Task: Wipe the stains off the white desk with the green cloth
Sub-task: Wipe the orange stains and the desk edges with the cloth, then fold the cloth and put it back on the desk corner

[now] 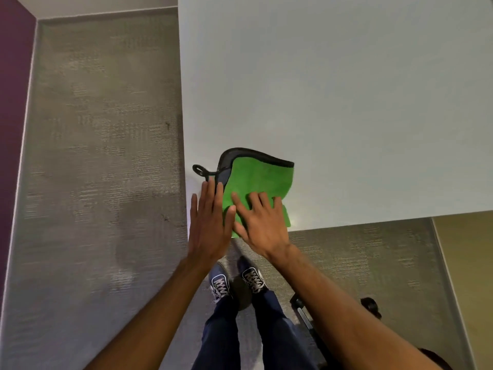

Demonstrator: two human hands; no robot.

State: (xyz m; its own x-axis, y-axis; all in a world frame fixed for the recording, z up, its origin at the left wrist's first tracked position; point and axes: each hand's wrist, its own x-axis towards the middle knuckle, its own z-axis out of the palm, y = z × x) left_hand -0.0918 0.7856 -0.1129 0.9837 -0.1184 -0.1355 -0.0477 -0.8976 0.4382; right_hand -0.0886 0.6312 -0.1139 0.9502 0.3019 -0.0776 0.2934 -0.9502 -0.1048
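Observation:
The green cloth (260, 180), folded, with a black hem and a black hanging loop, lies on the near left corner of the white desk (346, 89). My right hand (260, 222) rests flat on the cloth's near part with fingers spread. My left hand (209, 222) lies flat at the desk's corner, fingers straight and together, its fingertips touching the cloth's left edge near the loop. Neither hand grips the cloth. No stain is visible on the desk surface in this view.
Grey carpet (101, 156) surrounds the desk on the left and near side. My feet in dark sneakers (234, 281) stand just below the corner. A black chair base with a caster (370, 305) is at the lower right. A purple wall (13, 102) stands far left.

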